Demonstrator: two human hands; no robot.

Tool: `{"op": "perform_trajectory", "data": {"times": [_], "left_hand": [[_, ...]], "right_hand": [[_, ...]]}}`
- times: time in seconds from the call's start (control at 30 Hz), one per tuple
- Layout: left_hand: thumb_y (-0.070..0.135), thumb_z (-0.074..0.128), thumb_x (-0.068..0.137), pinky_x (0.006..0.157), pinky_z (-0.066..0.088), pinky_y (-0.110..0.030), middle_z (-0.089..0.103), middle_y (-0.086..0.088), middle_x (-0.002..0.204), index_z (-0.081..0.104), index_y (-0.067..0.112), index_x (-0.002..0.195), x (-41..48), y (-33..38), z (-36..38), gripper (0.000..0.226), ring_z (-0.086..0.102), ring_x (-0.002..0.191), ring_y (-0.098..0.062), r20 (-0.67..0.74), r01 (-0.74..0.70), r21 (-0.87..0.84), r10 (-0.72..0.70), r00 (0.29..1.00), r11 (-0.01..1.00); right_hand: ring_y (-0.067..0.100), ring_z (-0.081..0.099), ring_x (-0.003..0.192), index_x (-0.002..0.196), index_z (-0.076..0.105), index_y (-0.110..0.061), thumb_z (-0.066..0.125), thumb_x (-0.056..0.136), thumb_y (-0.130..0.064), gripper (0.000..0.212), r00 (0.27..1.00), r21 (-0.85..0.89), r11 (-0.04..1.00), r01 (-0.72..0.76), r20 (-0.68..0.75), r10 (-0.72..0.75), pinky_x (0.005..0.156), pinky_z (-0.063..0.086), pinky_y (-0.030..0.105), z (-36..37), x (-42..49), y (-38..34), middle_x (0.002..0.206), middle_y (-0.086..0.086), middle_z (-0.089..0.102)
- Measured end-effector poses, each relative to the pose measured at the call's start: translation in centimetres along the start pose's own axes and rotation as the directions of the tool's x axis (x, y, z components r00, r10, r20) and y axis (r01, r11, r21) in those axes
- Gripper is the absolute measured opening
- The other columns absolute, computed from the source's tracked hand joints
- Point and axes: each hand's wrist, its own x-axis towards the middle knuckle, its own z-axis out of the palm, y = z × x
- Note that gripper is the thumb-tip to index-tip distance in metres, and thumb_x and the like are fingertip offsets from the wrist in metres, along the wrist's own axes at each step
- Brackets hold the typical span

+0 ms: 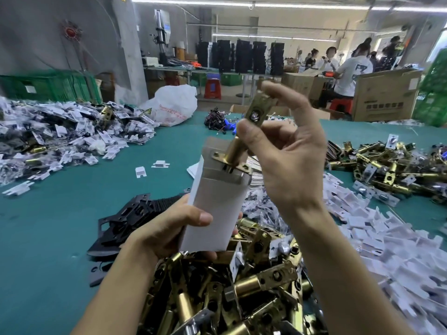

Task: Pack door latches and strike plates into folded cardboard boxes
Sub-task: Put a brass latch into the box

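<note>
One latch [238, 151], pinched in right hand [287, 163], pokes into box [215, 209] gripped by left hand [167, 230]

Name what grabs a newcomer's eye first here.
Dead centre, the right hand pinches a brass latch, its lower end at the open top of the white box gripped by the left hand. Below lies a heap of brass latches; black plates are stacked to the left.

box [212, 209] white | latch [238, 147] brass | table [48, 213] teal | plates [128, 213] black, seemingly matte
</note>
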Motion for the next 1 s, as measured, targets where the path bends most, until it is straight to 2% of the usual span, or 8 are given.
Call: {"op": "perform_trajectory", "data": {"times": [0.27,0.43,0.5,0.67,0.73,0.87,0.93,1.0], "left_hand": [[0.024,0.070,0.054,0.052,0.060,-0.041,0.065,-0.026,0.107,0.055,0.005,0.124,-0.1,-0.1,0.1,0.074,0.066,0.092,-0.038,-0.042,-0.001,0.006,0.002,0.999,1.000],[0.037,0.090,0.051,0.053,0.060,-0.040,0.070,-0.019,0.107,0.066,0.008,0.118,-0.2,0.0,0.3,0.077,0.071,0.091,-0.032,0.020,-0.056,-0.072,0.057,0.998,0.996],[0.043,0.090,0.055,0.055,0.060,-0.038,0.072,-0.016,0.104,0.069,0.011,0.116,-0.3,0.2,0.3,0.072,0.072,0.090,-0.029,0.058,-0.065,-0.085,0.070,0.996,0.994],[0.044,0.089,0.057,0.052,0.059,-0.037,0.074,-0.013,0.100,0.067,0.012,0.118,-0.3,0.2,0.4,0.073,0.073,0.087,-0.027,0.022,-0.085,-0.089,0.088,0.996,0.992],[0.044,0.092,0.052,0.050,0.059,-0.038,0.073,-0.016,0.100,0.059,0.006,0.121,-0.2,0.0,0.5,0.085,0.073,0.085,-0.030,-0.023,-0.076,-0.067,0.075,0.997,0.995],[0.043,0.091,0.052,0.052,0.059,-0.039,0.069,-0.018,0.112,0.066,0.012,0.125,0.1,-0.2,-0.2,0.083,0.070,0.093,-0.033,-0.017,-0.073,-0.080,0.072,0.997,0.994],[0.047,0.091,0.050,0.052,0.059,-0.039,0.070,-0.016,0.111,0.070,0.019,0.123,0.2,-0.2,-0.3,0.081,0.069,0.094,-0.034,-0.006,-0.068,-0.064,0.068,0.998,0.996],[0.051,0.090,0.045,0.053,0.057,-0.038,0.071,-0.014,0.109,0.072,0.021,0.120,0.3,-0.3,-0.2,0.082,0.066,0.093,-0.037,-0.040,-0.072,-0.051,0.070,0.997,0.996]], "right_hand": [[-0.002,0.054,0.048,0.121,0.063,-0.016,0.079,0.080,-0.006,0.045,0.990,-0.072,0.996,-0.054,0.126,0.062,0.048,0.042,0.010,0.3,-0.1,1.4,0.064,-0.013,0.065],[-0.001,0.061,0.052,0.115,0.059,-0.010,0.078,0.079,0.002,0.043,0.981,0.042,0.997,-0.068,0.186,0.059,0.049,0.046,0.010,0.6,0.3,1.6,0.074,0.006,0.071],[-0.001,0.061,0.051,0.111,0.060,-0.012,0.078,0.078,0.002,0.040,0.977,0.066,0.994,-0.086,0.202,0.071,0.049,0.045,0.011,0.6,0.3,1.9,0.069,-0.001,0.071],[-0.002,0.057,0.060,0.087,0.075,-0.015,0.075,0.085,-0.020,0.005,0.946,-0.193,0.978,-0.082,0.294,0.137,0.056,0.040,0.012,0.3,-0.4,2.6,0.070,-0.009,0.070],[0.001,0.057,0.069,0.076,0.076,-0.014,0.068,0.090,-0.030,0.023,0.960,-0.304,0.952,-0.040,0.252,0.120,0.061,0.039,0.016,0.1,-0.6,2.8,0.076,-0.006,0.070],[0.013,0.060,0.069,0.079,0.076,-0.012,0.061,0.097,-0.023,0.026,0.993,-0.289,0.953,-0.094,0.038,0.110,0.062,0.045,0.025,-1.3,-0.9,2.7,0.076,-0.002,0.071],[0.009,0.062,0.065,0.076,0.073,-0.014,0.059,0.099,-0.022,0.028,0.975,-0.279,0.935,-0.219,-0.032,0.219,0.061,0.049,0.024,-2.8,-1.5,2.9,0.073,-0.001,0.071],[0.005,0.059,0.062,0.074,0.073,-0.015,0.060,0.097,-0.027,0.029,0.916,-0.401,0.841,-0.363,0.010,0.400,0.062,0.051,0.030,-4.5,-2.6,3.6,0.072,0.002,0.071]]}}
